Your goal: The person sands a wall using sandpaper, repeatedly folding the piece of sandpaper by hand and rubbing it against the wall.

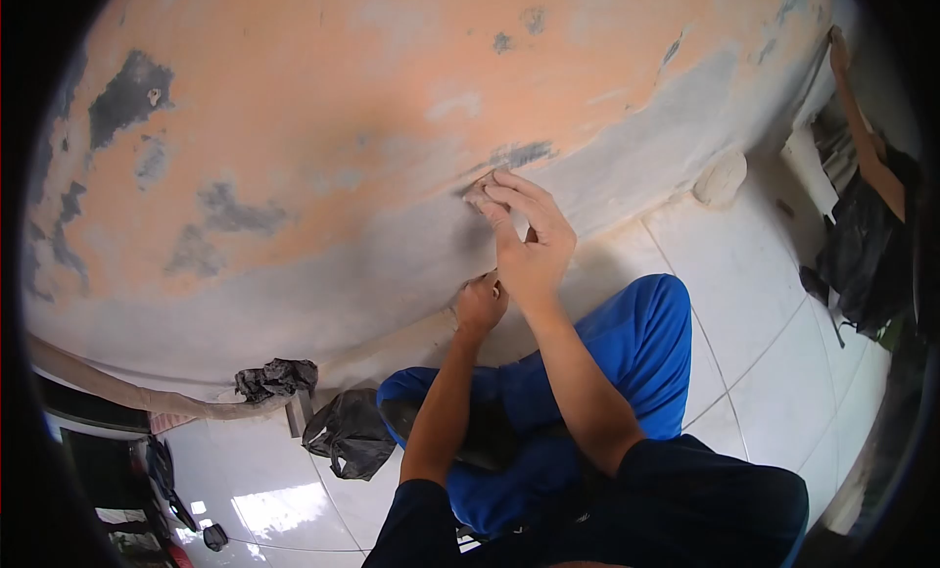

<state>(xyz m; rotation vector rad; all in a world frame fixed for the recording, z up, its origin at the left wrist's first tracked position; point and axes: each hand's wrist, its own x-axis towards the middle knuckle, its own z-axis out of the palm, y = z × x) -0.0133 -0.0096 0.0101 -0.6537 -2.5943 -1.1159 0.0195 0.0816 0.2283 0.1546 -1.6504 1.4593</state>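
My right hand is raised against the wall, its fingertips pinched together at the surface, close to a dark grey scraped patch. A small, dusty, pale edge shows at those fingertips, too little to name. Lower down, my left hand is closed in a fist beside the foot of the wall, just under my right wrist. Whatever is inside that fist is hidden. The wall has peeling orange paint above and a smooth whitish-grey band below.
Black plastic bags and a crumpled dark cloth or bag lie left of my legs. A pale rounded lump sits at the wall's foot. Another person's arm reaches to the wall at right. White tiles cover the floor.
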